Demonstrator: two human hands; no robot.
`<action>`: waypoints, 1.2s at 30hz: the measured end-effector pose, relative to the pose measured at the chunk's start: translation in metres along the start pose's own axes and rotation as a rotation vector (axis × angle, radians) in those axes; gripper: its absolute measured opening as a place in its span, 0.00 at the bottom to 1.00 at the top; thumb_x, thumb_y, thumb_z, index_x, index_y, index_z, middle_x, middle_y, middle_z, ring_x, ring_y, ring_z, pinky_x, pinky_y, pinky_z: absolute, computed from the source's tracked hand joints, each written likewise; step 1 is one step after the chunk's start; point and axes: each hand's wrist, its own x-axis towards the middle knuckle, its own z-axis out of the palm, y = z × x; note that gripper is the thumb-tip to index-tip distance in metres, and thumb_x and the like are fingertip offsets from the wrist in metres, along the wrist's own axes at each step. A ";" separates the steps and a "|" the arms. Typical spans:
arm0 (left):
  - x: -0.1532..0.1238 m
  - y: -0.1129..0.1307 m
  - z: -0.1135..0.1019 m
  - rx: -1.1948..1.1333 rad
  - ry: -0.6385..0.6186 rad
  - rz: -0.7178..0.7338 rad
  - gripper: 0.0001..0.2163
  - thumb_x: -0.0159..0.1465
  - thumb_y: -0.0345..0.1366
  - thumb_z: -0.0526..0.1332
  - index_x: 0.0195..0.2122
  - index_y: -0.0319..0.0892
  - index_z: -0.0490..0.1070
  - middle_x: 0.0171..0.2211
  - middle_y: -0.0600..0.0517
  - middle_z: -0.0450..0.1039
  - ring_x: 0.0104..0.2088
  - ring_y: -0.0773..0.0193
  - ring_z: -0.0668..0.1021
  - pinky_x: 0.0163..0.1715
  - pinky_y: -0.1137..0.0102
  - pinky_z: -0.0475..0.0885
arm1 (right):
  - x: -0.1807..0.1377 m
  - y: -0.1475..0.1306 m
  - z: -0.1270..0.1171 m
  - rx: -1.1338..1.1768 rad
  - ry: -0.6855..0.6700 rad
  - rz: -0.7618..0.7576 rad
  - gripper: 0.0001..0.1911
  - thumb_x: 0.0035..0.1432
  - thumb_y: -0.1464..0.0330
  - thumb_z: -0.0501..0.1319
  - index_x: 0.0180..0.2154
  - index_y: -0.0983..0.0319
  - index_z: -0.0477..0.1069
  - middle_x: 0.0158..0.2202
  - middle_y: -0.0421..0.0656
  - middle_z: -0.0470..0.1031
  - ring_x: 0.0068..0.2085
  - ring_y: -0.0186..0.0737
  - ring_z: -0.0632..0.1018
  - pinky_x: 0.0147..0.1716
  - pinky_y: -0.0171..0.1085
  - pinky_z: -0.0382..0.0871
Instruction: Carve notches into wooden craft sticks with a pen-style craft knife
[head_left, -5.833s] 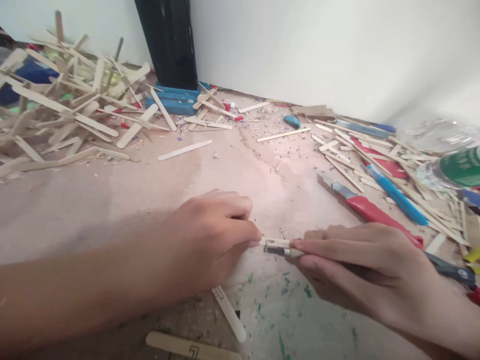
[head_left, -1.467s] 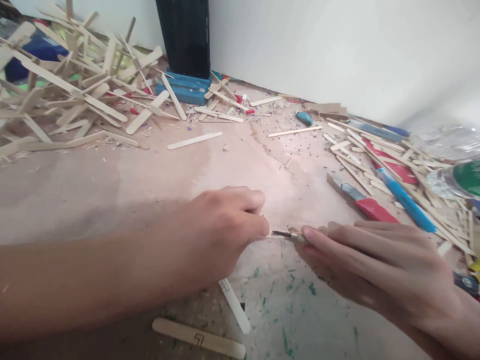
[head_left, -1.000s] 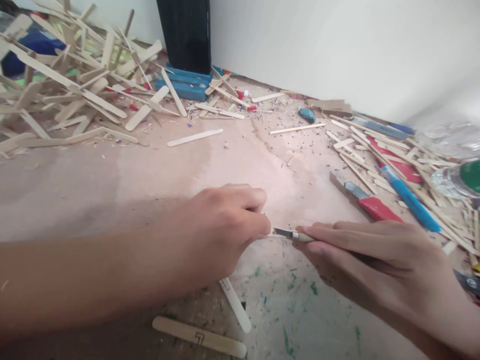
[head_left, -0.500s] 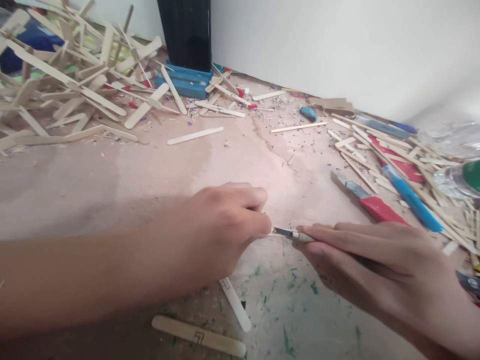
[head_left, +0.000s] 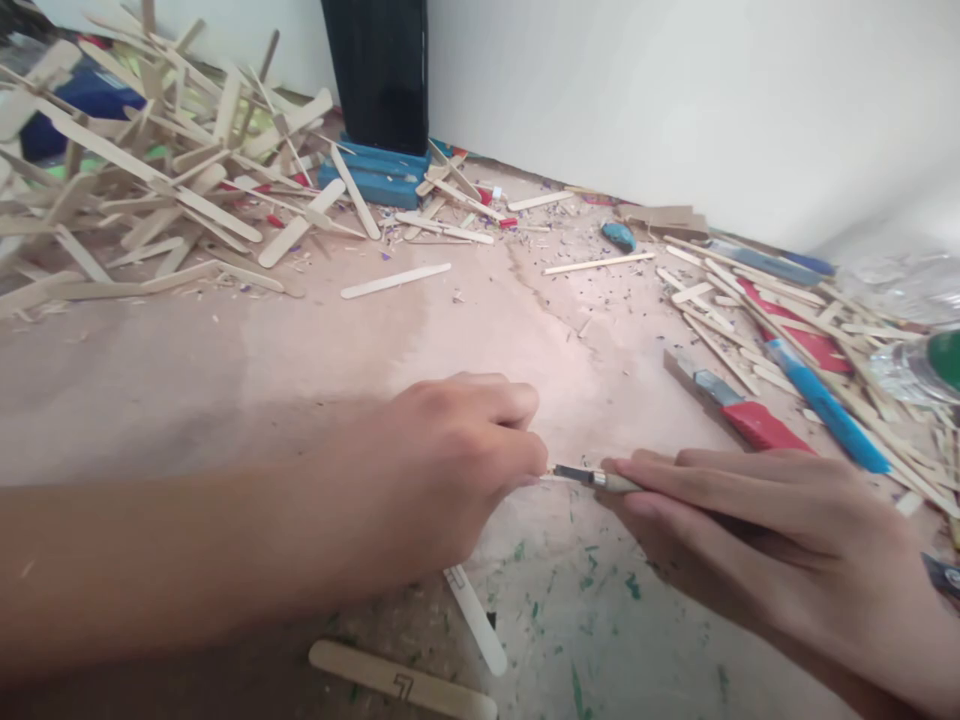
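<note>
My right hand [head_left: 780, 540] grips a craft knife [head_left: 616, 482] with a metal collar and a short dark blade pointing left. My left hand [head_left: 472, 450] is closed, its thumb and finger pinching a small pale piece of wood that they mostly hide. The blade tip meets that piece right at the left fingertips. Under the left wrist lies a white craft stick [head_left: 480, 625] with pencil marks, partly covered. Nearer the front edge, a wooden craft stick [head_left: 401, 683] bears a drawn outline shaped like a 7.
A heap of craft sticks [head_left: 150, 190] fills the back left, beside a black upright object [head_left: 379, 75] on a blue base [head_left: 382, 175]. To the right lie a red utility knife [head_left: 765, 425], a blue-handled tool [head_left: 832, 410], wood strips and a clear bottle with a green cap [head_left: 945, 355].
The whole view has shifted slightly, so everything sits a little lower and farther right. Both hands keep nearly the same pose, the blade still at the left fingertips.
</note>
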 end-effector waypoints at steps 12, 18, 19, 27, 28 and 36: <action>0.000 0.000 0.000 -0.014 0.017 0.019 0.15 0.76 0.20 0.60 0.37 0.41 0.83 0.32 0.55 0.67 0.34 0.65 0.71 0.35 0.66 0.64 | 0.004 -0.002 0.001 0.001 -0.040 0.054 0.10 0.79 0.68 0.66 0.49 0.61 0.88 0.42 0.47 0.92 0.33 0.41 0.91 0.27 0.32 0.82; 0.001 -0.001 0.000 -0.012 0.006 0.010 0.15 0.75 0.20 0.60 0.35 0.41 0.82 0.32 0.55 0.68 0.34 0.66 0.72 0.36 0.67 0.64 | 0.005 0.003 -0.001 0.005 -0.020 -0.005 0.08 0.76 0.70 0.68 0.49 0.60 0.88 0.40 0.48 0.92 0.32 0.43 0.90 0.24 0.34 0.81; 0.001 0.000 0.000 -0.011 0.005 0.010 0.15 0.75 0.21 0.60 0.35 0.41 0.82 0.32 0.55 0.68 0.34 0.66 0.72 0.36 0.67 0.64 | 0.005 0.003 -0.001 0.006 -0.015 -0.020 0.08 0.76 0.70 0.69 0.50 0.60 0.88 0.40 0.47 0.92 0.31 0.41 0.90 0.24 0.33 0.81; 0.002 0.000 0.000 -0.012 -0.003 0.009 0.17 0.76 0.21 0.58 0.34 0.42 0.81 0.31 0.55 0.67 0.33 0.65 0.71 0.34 0.67 0.63 | 0.003 -0.004 0.004 0.045 -0.033 0.070 0.09 0.78 0.69 0.67 0.48 0.61 0.88 0.33 0.43 0.89 0.25 0.35 0.84 0.22 0.32 0.76; 0.001 0.000 0.001 -0.018 0.002 0.017 0.17 0.76 0.21 0.58 0.34 0.42 0.81 0.31 0.55 0.67 0.33 0.65 0.71 0.34 0.67 0.63 | 0.004 -0.005 0.004 0.053 -0.034 0.071 0.09 0.78 0.68 0.67 0.48 0.61 0.88 0.31 0.42 0.88 0.23 0.34 0.83 0.21 0.31 0.74; 0.000 0.000 -0.002 -0.006 0.006 0.015 0.16 0.76 0.22 0.60 0.34 0.42 0.81 0.31 0.55 0.68 0.33 0.66 0.72 0.34 0.67 0.64 | 0.003 -0.001 0.000 0.013 0.000 0.043 0.08 0.76 0.69 0.68 0.48 0.59 0.89 0.38 0.47 0.92 0.30 0.43 0.89 0.23 0.34 0.79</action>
